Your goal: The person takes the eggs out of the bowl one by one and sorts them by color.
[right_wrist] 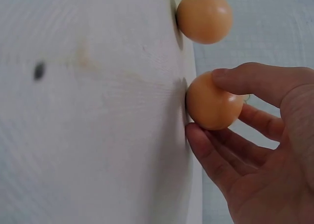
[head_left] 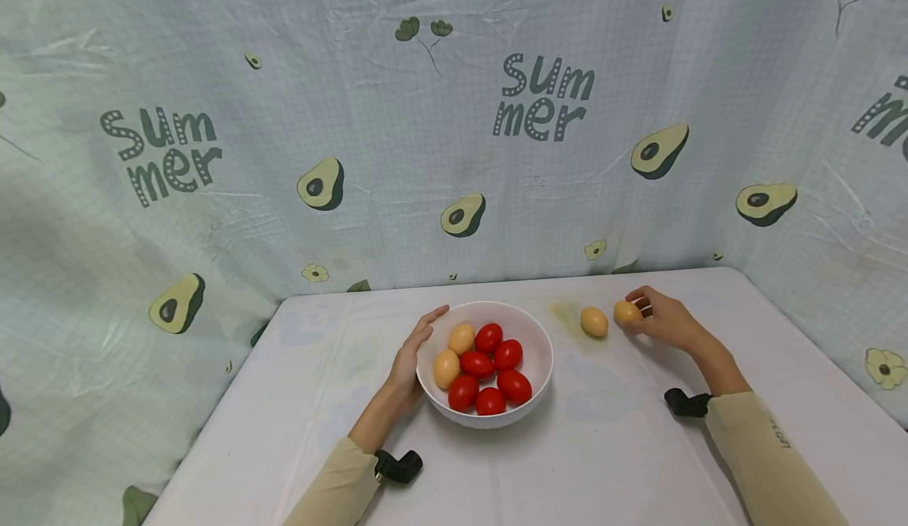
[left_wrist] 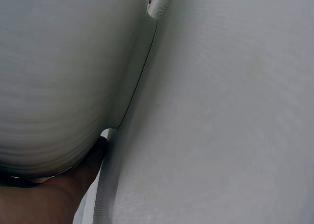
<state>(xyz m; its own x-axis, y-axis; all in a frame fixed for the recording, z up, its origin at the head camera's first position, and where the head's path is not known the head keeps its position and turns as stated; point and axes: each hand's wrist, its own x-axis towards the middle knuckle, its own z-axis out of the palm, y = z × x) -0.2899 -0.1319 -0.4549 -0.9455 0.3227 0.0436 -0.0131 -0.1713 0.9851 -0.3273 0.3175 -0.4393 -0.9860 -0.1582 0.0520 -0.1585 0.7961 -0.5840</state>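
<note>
A white bowl (head_left: 539,352) holds several glossy red eggs (head_left: 514,386) and two pale orange eggs (head_left: 446,368). My left hand (head_left: 407,364) lies along the bowl's left side, its fingers stretched toward the far rim. From the left wrist, the bowl's outer wall (left_wrist: 68,76) fills the upper left, with a part of that hand against it. On the right, my right hand (head_left: 668,319) pinches a pale orange egg (right_wrist: 211,103) between thumb and fingertips, low at the white table surface. Another pale orange egg (head_left: 594,322) lies just left of it.
The table (head_left: 603,455) wears a white cover with a yellowish stain (head_left: 565,315) near the loose egg. A pale curtain (head_left: 397,116) printed with avocados and lettering rises behind the far edge. Black wrist mounts (head_left: 686,403) sit on both sleeves.
</note>
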